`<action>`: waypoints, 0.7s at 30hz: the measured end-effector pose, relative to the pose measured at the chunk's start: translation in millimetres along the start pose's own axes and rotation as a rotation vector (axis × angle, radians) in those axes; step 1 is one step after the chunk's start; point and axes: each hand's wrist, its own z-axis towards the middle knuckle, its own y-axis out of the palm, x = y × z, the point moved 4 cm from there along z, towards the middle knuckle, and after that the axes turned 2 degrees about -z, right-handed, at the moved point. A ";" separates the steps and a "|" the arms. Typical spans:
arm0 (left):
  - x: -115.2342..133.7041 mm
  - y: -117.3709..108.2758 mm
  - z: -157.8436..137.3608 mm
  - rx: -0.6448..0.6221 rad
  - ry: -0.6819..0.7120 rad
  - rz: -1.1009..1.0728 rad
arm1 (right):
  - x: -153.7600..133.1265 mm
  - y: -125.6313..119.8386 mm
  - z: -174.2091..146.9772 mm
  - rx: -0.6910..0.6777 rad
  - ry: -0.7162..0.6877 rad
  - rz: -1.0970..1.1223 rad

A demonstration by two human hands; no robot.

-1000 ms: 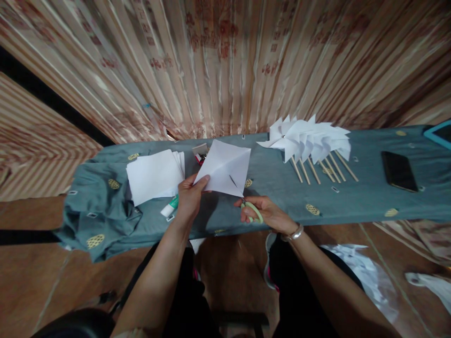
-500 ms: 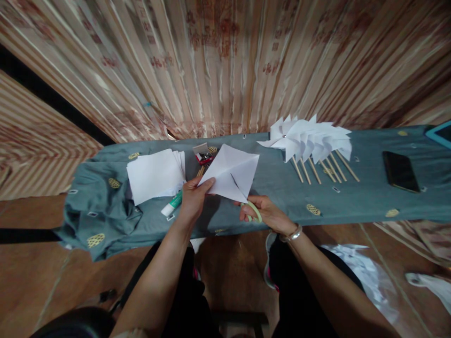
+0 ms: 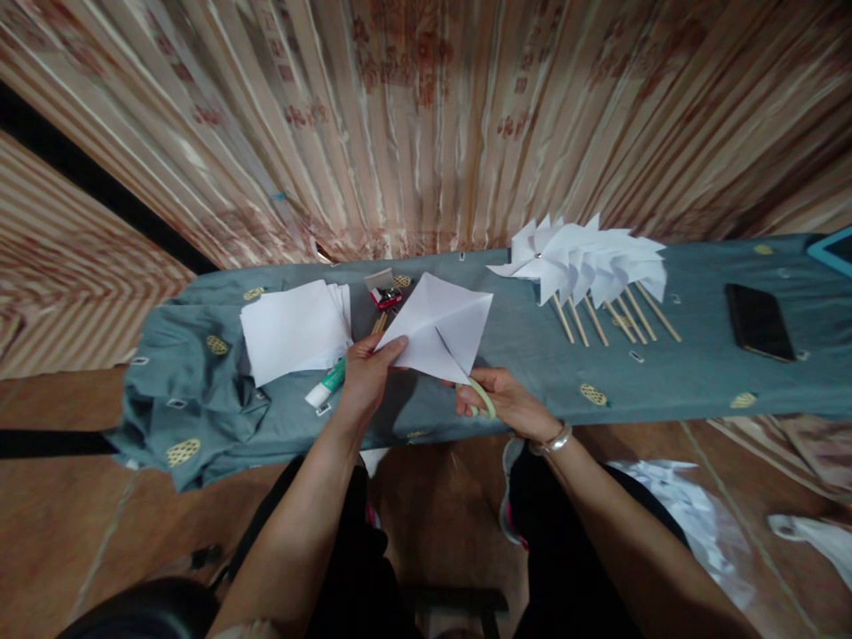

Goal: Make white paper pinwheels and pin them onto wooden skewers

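Observation:
A square sheet of white paper point(image 3: 436, 311) with crossing creases is held above the bench by my left hand point(image 3: 371, 373), thumb on top at its lower left corner. My right hand point(image 3: 506, 399) is closed around the light green handles of a pair of scissors point(image 3: 484, 397). One dark blade shows over the paper, running in from the corner nearest me toward the middle; the other blade is hidden beneath. Left of the sheet lies a stack of white paper point(image 3: 293, 333). A green and white glue stick point(image 3: 326, 383) sits beside my left wrist.
Finished white paper pinwheels point(image 3: 586, 257) on wooden sticks lie overlapped on the grey-green cloth point(image 3: 679, 377). Behind the held sheet are a small red box of pins point(image 3: 384, 293) and some sticks point(image 3: 379, 323). A black phone point(image 3: 759, 321) rests at right. White scraps point(image 3: 698, 515) lie on the floor.
The scissor handles look slightly closer together than before. The sheet and both hands stay nearly in place, with a tiny shift of the whole view.

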 end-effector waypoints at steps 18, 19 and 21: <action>4.8 -2.8 -2.1 0.030 0.012 0.026 | 7.9 1.1 6.7 0.017 0.024 0.014; 4.9 -2.9 -2.1 0.032 0.013 0.025 | 8.1 1.2 7.0 0.022 0.026 0.021; 4.7 -3.1 -2.1 0.035 0.012 0.017 | 8.2 1.6 7.4 0.032 0.029 0.033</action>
